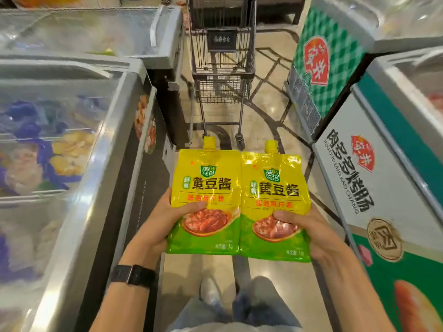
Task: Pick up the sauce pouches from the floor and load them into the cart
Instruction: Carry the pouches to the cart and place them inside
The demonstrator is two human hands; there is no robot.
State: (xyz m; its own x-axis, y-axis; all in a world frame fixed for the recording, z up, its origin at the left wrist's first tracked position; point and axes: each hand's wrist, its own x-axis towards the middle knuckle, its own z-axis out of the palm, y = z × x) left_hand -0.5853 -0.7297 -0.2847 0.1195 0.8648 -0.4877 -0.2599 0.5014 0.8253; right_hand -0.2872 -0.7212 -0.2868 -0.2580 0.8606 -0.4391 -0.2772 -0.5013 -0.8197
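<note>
Two hands [155,224] [318,233] grip two sauce pouches [206,185] [275,192] before one cart [223,75].

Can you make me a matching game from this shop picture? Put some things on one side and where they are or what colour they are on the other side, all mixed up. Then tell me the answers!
Things
1. sauce pouches
2. shopping cart
3. watch
4. checked freezer

Clues
A. black, worn on the left wrist
B. yellow and green, one gripped by the left hand and one by the right hand
C. green and white, on the right side of the aisle
D. dark wire, standing ahead in the aisle

Pairs: 1-B, 2-D, 3-A, 4-C
</note>
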